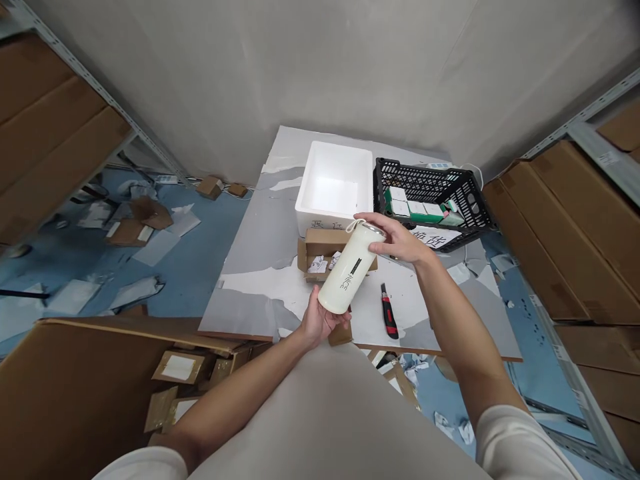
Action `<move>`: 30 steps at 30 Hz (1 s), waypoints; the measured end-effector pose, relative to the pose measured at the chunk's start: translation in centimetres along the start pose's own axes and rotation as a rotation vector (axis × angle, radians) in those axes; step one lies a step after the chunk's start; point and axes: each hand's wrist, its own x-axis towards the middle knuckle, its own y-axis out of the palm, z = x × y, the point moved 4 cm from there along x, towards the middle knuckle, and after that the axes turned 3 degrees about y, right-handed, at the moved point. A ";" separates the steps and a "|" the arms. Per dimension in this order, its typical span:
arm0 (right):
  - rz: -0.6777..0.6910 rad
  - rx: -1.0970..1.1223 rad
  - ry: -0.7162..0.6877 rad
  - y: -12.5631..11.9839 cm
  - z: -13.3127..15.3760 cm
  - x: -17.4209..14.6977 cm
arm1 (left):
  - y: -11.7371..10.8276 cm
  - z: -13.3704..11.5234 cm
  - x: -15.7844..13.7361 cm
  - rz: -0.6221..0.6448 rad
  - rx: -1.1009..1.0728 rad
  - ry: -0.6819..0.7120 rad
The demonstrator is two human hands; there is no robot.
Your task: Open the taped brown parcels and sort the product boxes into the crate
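Note:
A cream-white bottle (345, 273) with "NICE" printed on its side is tilted between my two hands, its metal-rimmed top to the upper right. My left hand (320, 320) supports it at the base, fingers curled under. Around the neck, near the white strap loop, my right hand (393, 237) grips the top end. Behind and below the bottle, an opened brown cardboard box (305, 257) with crumpled white paper lies on the table, partly hidden by the bottle. A red and black utility knife (389, 312) rests to the right of the bottle.
Past the cardboard box stand a white foam box (310, 180) and a black plastic crate (425, 175) holding green and white small boxes. A large carton (90, 387) with smaller boxes is at lower left. Shelves of cartons (565, 220) flank the table (245, 267); paper scraps litter the blue floor.

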 end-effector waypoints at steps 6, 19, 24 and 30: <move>-0.173 -0.326 -0.059 -0.8 1.5 -2.7 | -4.7 -1.8 -1.3 -0.102 0.673 0.374; -0.252 -0.629 -0.141 7.6 -0.2 -10.0 | -8.1 1.4 2.4 0.041 1.405 0.547; -0.581 -0.620 -0.051 6.2 -0.1 -10.3 | -8.6 1.5 3.1 -0.016 1.365 0.481; -0.736 -0.396 0.273 9.1 -4.1 -11.4 | -9.5 2.2 3.4 -0.120 1.245 0.490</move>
